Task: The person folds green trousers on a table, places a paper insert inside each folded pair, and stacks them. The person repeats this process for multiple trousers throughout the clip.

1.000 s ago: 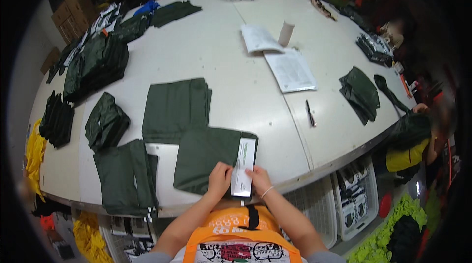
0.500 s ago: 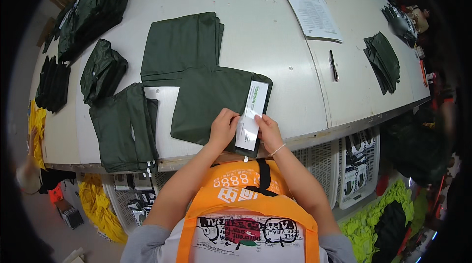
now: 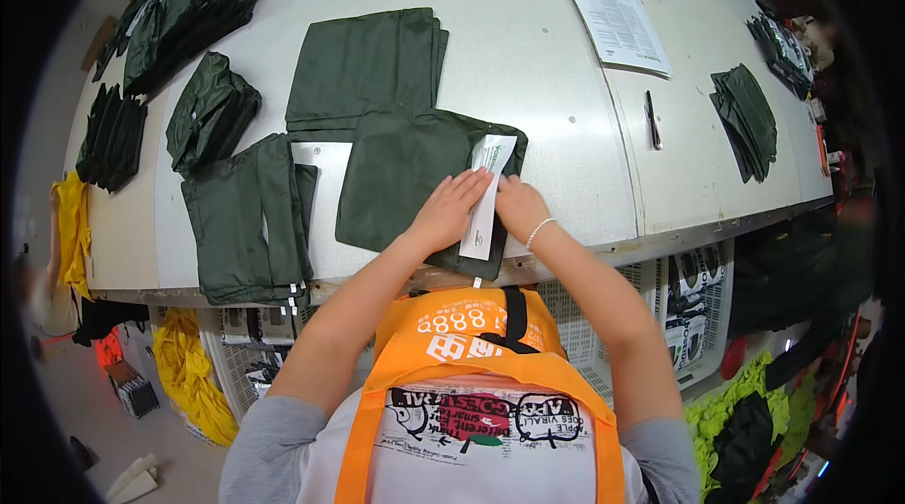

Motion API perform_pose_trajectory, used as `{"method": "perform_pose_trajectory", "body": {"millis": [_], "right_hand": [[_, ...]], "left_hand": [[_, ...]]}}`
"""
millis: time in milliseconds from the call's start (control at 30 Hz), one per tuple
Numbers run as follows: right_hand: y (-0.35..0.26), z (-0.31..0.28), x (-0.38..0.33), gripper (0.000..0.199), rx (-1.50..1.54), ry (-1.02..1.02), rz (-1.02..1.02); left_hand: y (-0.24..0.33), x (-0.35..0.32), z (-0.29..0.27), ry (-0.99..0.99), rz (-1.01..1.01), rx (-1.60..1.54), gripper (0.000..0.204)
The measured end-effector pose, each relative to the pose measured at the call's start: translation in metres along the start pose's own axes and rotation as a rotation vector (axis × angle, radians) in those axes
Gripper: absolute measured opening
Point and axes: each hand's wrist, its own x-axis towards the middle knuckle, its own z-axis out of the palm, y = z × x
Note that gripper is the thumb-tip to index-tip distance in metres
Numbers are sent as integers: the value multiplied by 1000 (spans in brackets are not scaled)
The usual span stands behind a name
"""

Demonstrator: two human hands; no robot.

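Apparently we're placing the card (image 3: 480, 226) on cloth (image 3: 385, 185); left fingers (image 3: 468, 185) spread loose, right fingers (image 3: 510, 191) unclear in grip; squaring seems needed next.

Through my head camera, the pale surface (image 3: 528, 61) reads bright and evenly lit, the light seeming to fall from overhead, though I see no lamp above it. Shadows stay soft and faint around the dark green fabric (image 3: 386, 174), whose folds catch only a weak sheen. The white card (image 3: 479, 221) and the printed sheets (image 3: 620, 28) come out nearly washed pale. Toward my right the room sinks into dimness, with thin bright streaks low down. The fisheye bows the front edge (image 3: 679, 236), black swallows the corners, and detail smears near the rim, while the centre looks reasonably crisp to me.
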Motion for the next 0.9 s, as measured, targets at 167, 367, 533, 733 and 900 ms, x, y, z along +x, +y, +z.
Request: {"method": "perform_pose_trajectory", "body": {"millis": [167,367,533,733,900], "right_hand": [[36,-57,-11,6,-19,-51,-2],[39,-53,-15,15,132,-88,-179],[15,-70,-21,16,-67,-526,-166],[2,-55,-42,17,205,-495,-145],[0,-55,-42,20,332,-511,-168]], "left_hand": [[2,0,-4,-80,54,260,49],[37,42,-13,-153,-47,313,64],[28,56,-3,-173,67,502,75],[24,27,29,-77,126,385,58],[35,16,11,-314,42,291,75]]}}
